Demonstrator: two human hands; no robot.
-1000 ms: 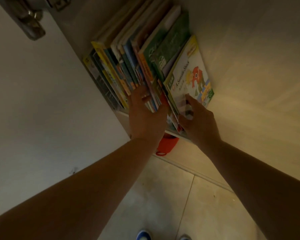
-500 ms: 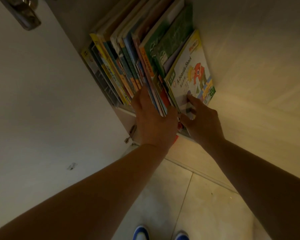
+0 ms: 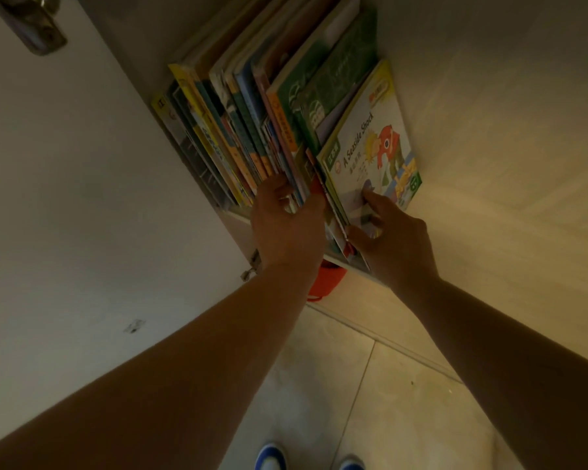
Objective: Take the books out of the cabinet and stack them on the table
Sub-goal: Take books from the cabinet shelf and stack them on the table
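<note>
A row of thin picture books [image 3: 252, 130] stands upright on a cabinet shelf [image 3: 340, 261]. At the row's right end leans a book with a white cover and a red figure [image 3: 370, 154]. My left hand [image 3: 287, 228] grips the lower edges of a bunch of books in the middle of the row, fingers wrapped around them. My right hand [image 3: 392, 239] lies on the white-covered book, index finger on its cover and thumb under its lower edge. The table is not in view.
The open white cabinet door [image 3: 65, 198] fills the left side, with a hinge [image 3: 252, 266] near my left wrist. A red object [image 3: 326, 283] sits below the shelf. The cabinet's wooden side wall [image 3: 506, 147] is on the right. Tiled floor and my blue shoes [image 3: 272, 457] lie below.
My left hand has closed tighter around the middle books. My right hand slid a little down the white cover. The camera has moved closer.
</note>
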